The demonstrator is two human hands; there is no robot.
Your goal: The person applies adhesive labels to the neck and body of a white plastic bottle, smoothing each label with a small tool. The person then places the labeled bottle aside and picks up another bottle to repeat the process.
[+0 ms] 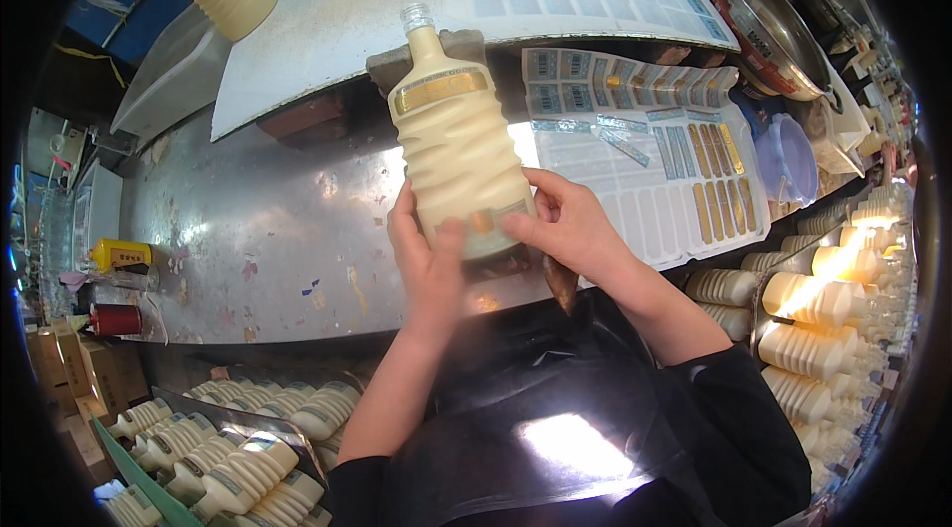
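A cream-coloured glass bottle (461, 145) with wavy ridged sides leans away from me, its clear threaded neck at the far end. A gold band runs around its shoulder. My left hand (428, 244) is closed on the lower left side, slightly blurred, thumb on the front. My right hand (565, 225) grips the lower right side, its thumb pressing at a small grey and gold label (481, 222) near the base. Below the right hand is a brown pointed object (560, 286); whether that hand holds it I cannot tell.
Sheets of gold and blue labels (709, 170) lie right of the bottle. A white board (347, 26) spans the back. Several cream bottles fill racks at lower left (238, 472) and right (808, 299). A purple bucket (788, 160) and a metal pan (769, 16) stand at right.
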